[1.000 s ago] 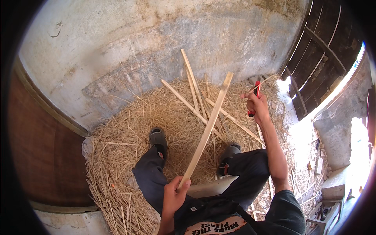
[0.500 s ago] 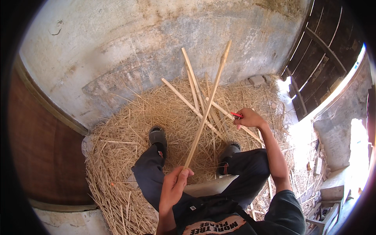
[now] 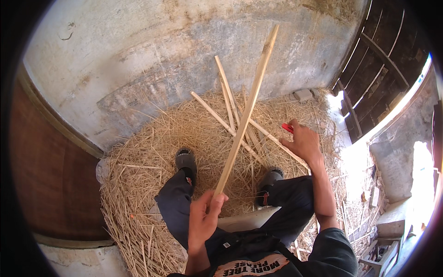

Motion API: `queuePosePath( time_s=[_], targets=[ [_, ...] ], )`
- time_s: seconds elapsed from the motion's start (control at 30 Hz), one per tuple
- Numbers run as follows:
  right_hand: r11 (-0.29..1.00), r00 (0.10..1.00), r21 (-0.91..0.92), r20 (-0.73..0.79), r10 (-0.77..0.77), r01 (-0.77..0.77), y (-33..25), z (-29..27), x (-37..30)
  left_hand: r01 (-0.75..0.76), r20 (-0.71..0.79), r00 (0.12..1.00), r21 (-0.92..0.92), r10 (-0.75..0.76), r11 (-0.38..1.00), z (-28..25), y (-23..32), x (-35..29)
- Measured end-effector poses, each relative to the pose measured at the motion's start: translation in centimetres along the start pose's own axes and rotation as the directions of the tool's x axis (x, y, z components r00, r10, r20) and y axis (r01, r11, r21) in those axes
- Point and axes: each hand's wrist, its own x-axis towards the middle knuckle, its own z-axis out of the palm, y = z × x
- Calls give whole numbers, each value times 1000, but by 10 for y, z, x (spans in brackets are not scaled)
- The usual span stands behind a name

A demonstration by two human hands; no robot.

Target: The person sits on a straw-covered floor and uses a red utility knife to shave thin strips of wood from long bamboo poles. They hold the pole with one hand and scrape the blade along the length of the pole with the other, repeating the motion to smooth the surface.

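My left hand (image 3: pixel 205 217) is closed round the lower end of a long, pale bamboo strip (image 3: pixel 248 113). From there the strip slants up and away to the right, its far end raised in front of the wall. Over to the right, clear of the strip, my right hand (image 3: pixel 303 144) is closed on a small red tool (image 3: pixel 287 128). Only the tool's red part shows past the fingers, so its kind cannot be made out. Several more strips (image 3: pixel 210 110) lie crossed on the straw beyond my feet, partly behind the held one.
Loose straw and shavings (image 3: pixel 138 184) cover the floor around my dark shoes (image 3: pixel 185 161). A stained plaster wall (image 3: pixel 161 55) rises ahead. A brown panel (image 3: pixel 55 175) stands at the left, a dark slatted wooden door (image 3: pixel 378 60) at the right. Bricks (image 3: pixel 303 95) lie near the wall.
The held strip's far end has risen and the strip has turned to show a broader face. My right hand has moved right and slightly up with the red tool, away from the strip.
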Motion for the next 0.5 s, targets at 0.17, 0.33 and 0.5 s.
queuePosePath(
  time_s=[0.17,0.33,0.5],
  targets=[
    [878,970,435,-215,-116,201,-44,-28,-13,-14,-127,991,95,26,995,14,10,1],
    [641,837,564,-483,-255,521,-78,-29,-47,-41,-209,976,121,66,992,26,18,5],
    [615,676,309,-489,-551,725,-85,-16,-62,-90,-240,962,159,127,983,32,22,9]
  ],
)
